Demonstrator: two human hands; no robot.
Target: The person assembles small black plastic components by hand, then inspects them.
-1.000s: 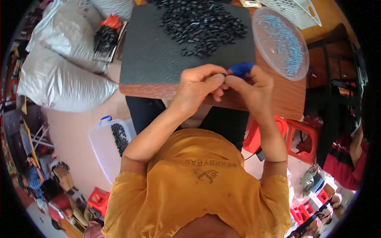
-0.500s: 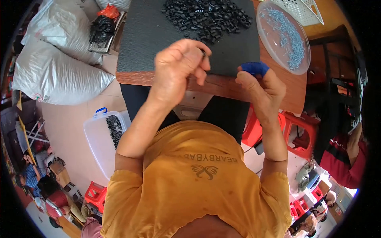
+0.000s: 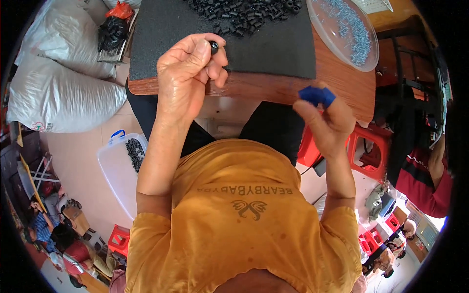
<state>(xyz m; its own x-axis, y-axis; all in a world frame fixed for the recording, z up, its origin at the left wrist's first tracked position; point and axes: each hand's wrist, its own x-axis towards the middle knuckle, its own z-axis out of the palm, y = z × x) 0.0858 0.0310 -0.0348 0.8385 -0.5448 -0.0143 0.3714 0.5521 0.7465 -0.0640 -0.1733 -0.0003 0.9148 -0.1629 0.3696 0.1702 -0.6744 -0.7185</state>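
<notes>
My left hand (image 3: 188,73) is closed over the table's front edge, pinching a small black cylindrical part (image 3: 214,47) between thumb and forefinger. A round end of that part, with a pale shiny ring inside, faces up. My right hand (image 3: 327,122) is off the table's front edge to the right, thumb and forefinger drawn together and somewhat blurred. Blue wrapping (image 3: 317,96) covers its forefinger. Whether anything small sits between those fingertips cannot be made out. Beyond my left hand, a pile of black parts (image 3: 249,17) lies on a dark mat (image 3: 273,58).
A round clear tray (image 3: 370,62) of small blue-grey pieces stands on the wooden table (image 3: 342,85) at the right. On the floor at left is a clear plastic box (image 3: 113,168) with black parts, near white sacks (image 3: 68,97). Red stools (image 3: 373,149) stand at right. Other people sit farther off.
My left hand has moved left and turned, bringing the black part's ringed end into sight. My right hand has dropped slightly toward me. The whole view has shifted a little.
</notes>
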